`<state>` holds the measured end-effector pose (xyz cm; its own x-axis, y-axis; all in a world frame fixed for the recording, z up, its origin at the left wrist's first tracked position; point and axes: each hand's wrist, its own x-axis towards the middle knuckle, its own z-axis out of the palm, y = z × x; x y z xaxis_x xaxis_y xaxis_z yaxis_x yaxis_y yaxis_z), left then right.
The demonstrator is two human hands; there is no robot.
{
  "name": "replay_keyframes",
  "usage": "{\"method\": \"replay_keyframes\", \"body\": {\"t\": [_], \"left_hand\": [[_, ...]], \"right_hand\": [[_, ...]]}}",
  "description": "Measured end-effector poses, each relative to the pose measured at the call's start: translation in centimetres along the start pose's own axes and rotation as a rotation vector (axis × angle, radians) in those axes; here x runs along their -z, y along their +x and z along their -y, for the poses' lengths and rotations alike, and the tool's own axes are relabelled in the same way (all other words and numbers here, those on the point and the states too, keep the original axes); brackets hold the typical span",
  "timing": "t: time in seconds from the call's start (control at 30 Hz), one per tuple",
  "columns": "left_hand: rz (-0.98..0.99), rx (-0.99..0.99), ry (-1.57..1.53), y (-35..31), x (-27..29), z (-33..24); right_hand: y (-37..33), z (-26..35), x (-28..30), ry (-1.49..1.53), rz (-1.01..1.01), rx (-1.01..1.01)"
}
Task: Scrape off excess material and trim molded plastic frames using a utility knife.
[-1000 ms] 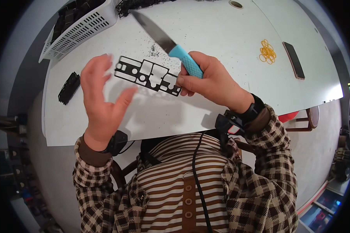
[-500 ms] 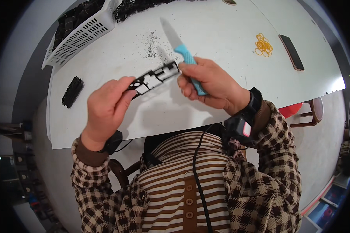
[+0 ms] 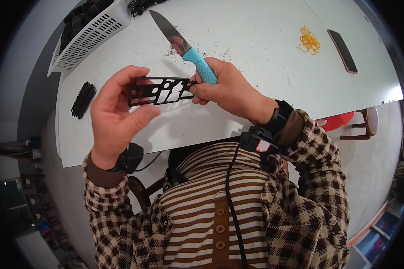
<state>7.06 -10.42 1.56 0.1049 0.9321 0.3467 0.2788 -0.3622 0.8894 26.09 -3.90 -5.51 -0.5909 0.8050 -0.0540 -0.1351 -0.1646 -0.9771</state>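
Observation:
Above the white table, a flat black plastic frame (image 3: 160,93) with cut-out openings is tilted toward me. My right hand (image 3: 231,87) pinches its right end between thumb and fingers. The same hand also grips the turquoise handle of a knife (image 3: 192,55), whose blade points up and to the left, away from me. My left hand (image 3: 119,101) is around the frame's left end with fingers and thumb spread; its thumb stands apart from the frame, and some fingers are partly behind it. Small black shavings (image 3: 173,50) lie on the table beyond the frame.
A bundle of black plastic pieces (image 3: 83,100) lies at the left of the table (image 3: 256,36). Behind it stands a white slotted basket (image 3: 90,39) of black parts. Yellow rubber bands (image 3: 309,41) and a phone (image 3: 342,51) lie at the right. A red stool (image 3: 337,121) is beyond the edge.
The frame has turned flatter, its open face now toward me. My left thumb has come off it and the fingers have spread. My right hand and knife have shifted left, the blade tilting further left.

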Motion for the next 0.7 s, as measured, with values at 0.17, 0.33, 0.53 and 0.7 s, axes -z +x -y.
{"method": "replay_keyframes", "body": {"t": [0.17, 0.33, 0.53, 0.7], "left_hand": [[-0.170, 0.062, 0.006, -1.9, -1.1, 2.2], [-0.271, 0.039, 0.234, -3.9, -0.8, 5.0], [-0.348, 0.020, 0.346, -5.3, -0.5, 8.0], [-0.394, 0.004, 0.344, -4.7, -1.3, 8.9]], "right_hand": [[0.1, -1.1, -0.8, 0.049, 0.029, -0.079], [-0.8, -0.2, 0.0, -0.288, -0.052, 0.007], [-6.0, -0.5, 1.6, -0.690, -0.089, 0.415], [-6.9, -0.4, 2.0, -1.141, 0.141, 0.163]]}}
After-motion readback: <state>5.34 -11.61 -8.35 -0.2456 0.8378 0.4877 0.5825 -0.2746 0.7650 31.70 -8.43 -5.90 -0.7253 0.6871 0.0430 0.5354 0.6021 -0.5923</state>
